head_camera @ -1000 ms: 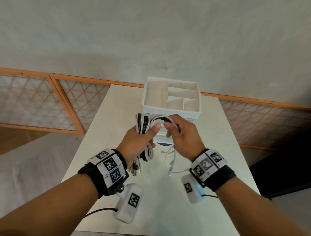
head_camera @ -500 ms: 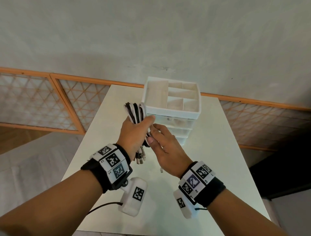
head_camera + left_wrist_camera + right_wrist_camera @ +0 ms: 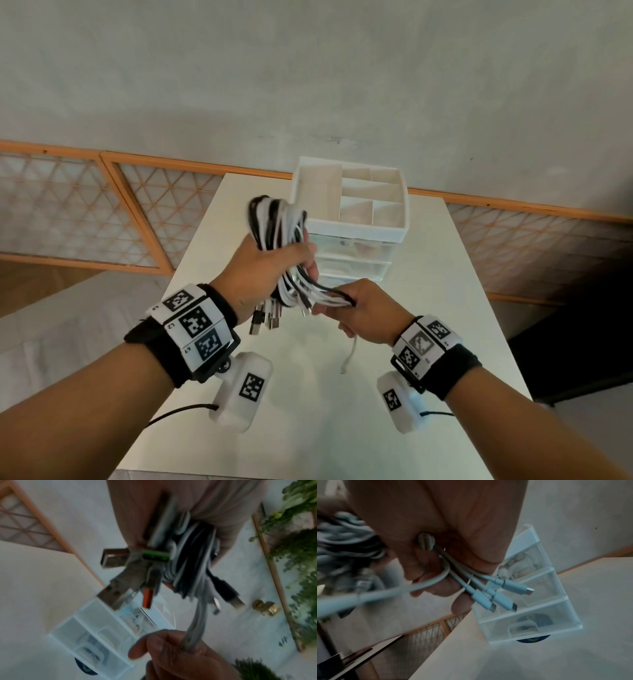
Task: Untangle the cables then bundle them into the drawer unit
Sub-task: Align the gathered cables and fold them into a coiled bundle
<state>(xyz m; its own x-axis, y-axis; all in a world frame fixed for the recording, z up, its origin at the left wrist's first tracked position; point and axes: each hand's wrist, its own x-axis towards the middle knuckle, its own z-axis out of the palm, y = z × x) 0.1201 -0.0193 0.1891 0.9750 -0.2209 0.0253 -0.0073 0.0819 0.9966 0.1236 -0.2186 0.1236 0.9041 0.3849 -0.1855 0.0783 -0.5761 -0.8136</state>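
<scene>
My left hand [image 3: 274, 260] grips a folded bundle of black and white cables [image 3: 274, 222] above the white table [image 3: 428, 325], with USB plugs [image 3: 263, 318] dangling below the fist. My right hand [image 3: 346, 308] pinches several white strands [image 3: 329, 296] that run out from the bundle's lower end. In the right wrist view, three white plugs [image 3: 501, 596] stick out past the curled fingers [image 3: 460, 604]. The left wrist view shows the bundle [image 3: 188, 563] and its plugs [image 3: 113, 557], blurred. The white drawer unit [image 3: 356, 246] stands just behind both hands, its clear drawers closed.
The unit's top is an open divided tray [image 3: 363, 195]. A loose white cable end [image 3: 349, 356] hangs down under my right hand. Wall and an orange-framed lattice screen [image 3: 102, 209] lie beyond the table's far and left edges.
My left hand has lifted and tilted the bundle leftward. My right hand has slid down from the bundle's middle to its lower strands, pulling them out to the right.
</scene>
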